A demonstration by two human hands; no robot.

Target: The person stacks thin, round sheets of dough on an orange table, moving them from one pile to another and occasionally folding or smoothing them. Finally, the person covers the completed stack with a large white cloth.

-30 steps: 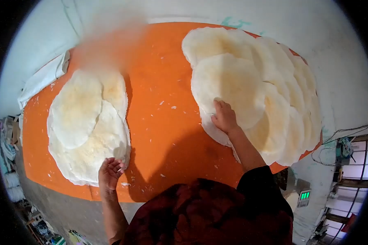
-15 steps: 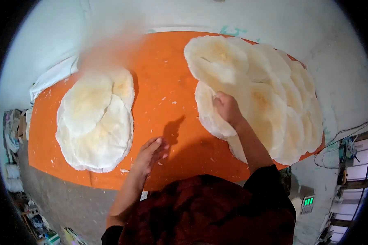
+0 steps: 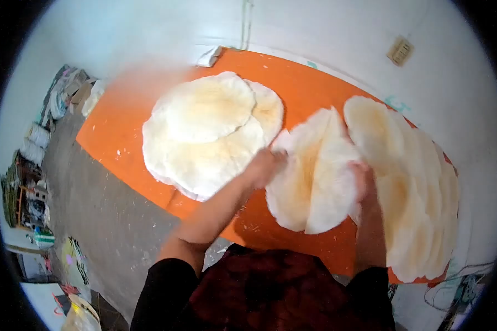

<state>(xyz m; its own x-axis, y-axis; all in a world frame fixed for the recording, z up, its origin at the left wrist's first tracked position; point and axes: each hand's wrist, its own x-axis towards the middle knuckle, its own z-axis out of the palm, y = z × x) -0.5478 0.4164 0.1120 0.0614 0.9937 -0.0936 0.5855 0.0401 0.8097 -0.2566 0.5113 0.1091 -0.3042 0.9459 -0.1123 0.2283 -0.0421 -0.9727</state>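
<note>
Between my two hands, a thin round white sheet (image 3: pixel 328 182) with a tan middle hangs over the orange table, creased lengthwise into a fold. My left hand (image 3: pixel 266 167) is closed at its left edge, slightly smeared by motion. At the right edge my right hand (image 3: pixel 362 179) pinches the sheet. Left of my left hand lies a pile of similar round sheets (image 3: pixel 210 110), stacked loosely on one another. To the right of my right hand, more sheets (image 3: pixel 400 193) overlap in a spread row.
The orange tabletop (image 3: pixel 121 132) carries small white scraps and runs along a white wall (image 3: pixel 326 33). A grey floor (image 3: pixel 110 204) shows at the left. Bags and bundles (image 3: pixel 38 138) stand along the far left side. Cables (image 3: pixel 453 276) hang at the lower right.
My right hand has lifted a sheet off the right-hand spread and brought it left. My left hand, open before, now holds its other edge. The view has turned toward the left.
</note>
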